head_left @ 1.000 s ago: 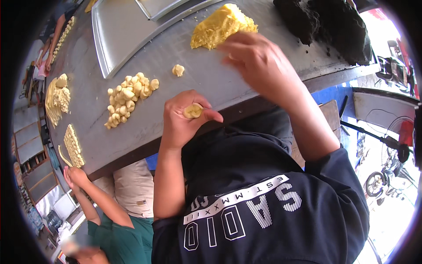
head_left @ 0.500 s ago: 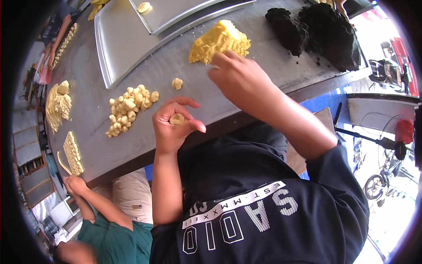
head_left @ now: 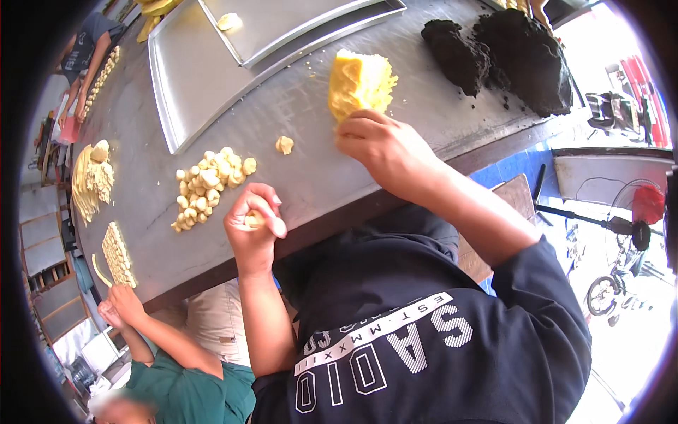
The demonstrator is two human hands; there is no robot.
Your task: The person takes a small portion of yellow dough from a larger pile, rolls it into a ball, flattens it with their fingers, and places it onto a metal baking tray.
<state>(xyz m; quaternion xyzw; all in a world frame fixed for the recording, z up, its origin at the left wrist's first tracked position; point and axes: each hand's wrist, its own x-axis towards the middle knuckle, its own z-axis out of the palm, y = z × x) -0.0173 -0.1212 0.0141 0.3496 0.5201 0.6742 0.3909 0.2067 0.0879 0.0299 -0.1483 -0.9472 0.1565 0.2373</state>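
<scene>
My left hand [head_left: 256, 230] is raised near the table's front edge, its fingers curled around a small piece of pale dough [head_left: 253, 220] that shows between them. At the near edge of a yellow lump of paste [head_left: 359, 85], the fingers of my right hand [head_left: 385, 145] are bent and pressed together on the paste. A single small dough ball [head_left: 284, 145] lies on the table between my hands. Left of it is a heap of small pale dough balls [head_left: 210, 185].
A metal tray [head_left: 191, 78] holds one flattened dough piece [head_left: 229, 22]. Dark, crumbly mounds [head_left: 519, 60] lie at the far right. To the left are more dough [head_left: 94, 173] and rows of cut pieces [head_left: 118, 256], where a co-worker in green [head_left: 187, 381] works. Another person [head_left: 88, 53] stands at the far left.
My left hand has closed further around its dough and moved left and down. My right hand has moved down slightly; the yellow lump now looks narrower and taller, shifted toward the right.
</scene>
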